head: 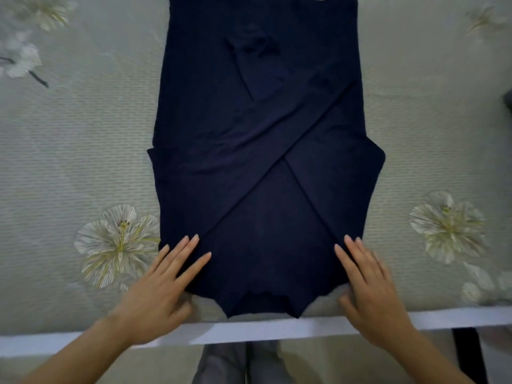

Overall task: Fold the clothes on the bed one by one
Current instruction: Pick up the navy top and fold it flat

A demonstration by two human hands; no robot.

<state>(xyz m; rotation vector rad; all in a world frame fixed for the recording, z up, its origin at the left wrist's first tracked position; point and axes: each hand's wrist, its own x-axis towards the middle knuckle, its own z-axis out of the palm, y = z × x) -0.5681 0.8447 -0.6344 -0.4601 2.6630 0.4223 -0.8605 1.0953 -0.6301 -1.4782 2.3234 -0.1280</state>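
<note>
A dark navy garment [260, 139] lies flat on the bed, running from the near edge to the top of the view. Its two sleeves are folded inward and cross over the body in an X. My left hand [163, 284] rests with straight fingers on the garment's near left corner. On the near right corner my right hand [368, 286] lies flat in the same way, its thumb at the garment's edge. Neither hand holds any cloth.
The bed [83, 151] has a pale grey-green cover with white flower prints on both sides of the garment. A white bed edge [249, 328] runs across the near side. A small dark object [507, 99] shows at the right border.
</note>
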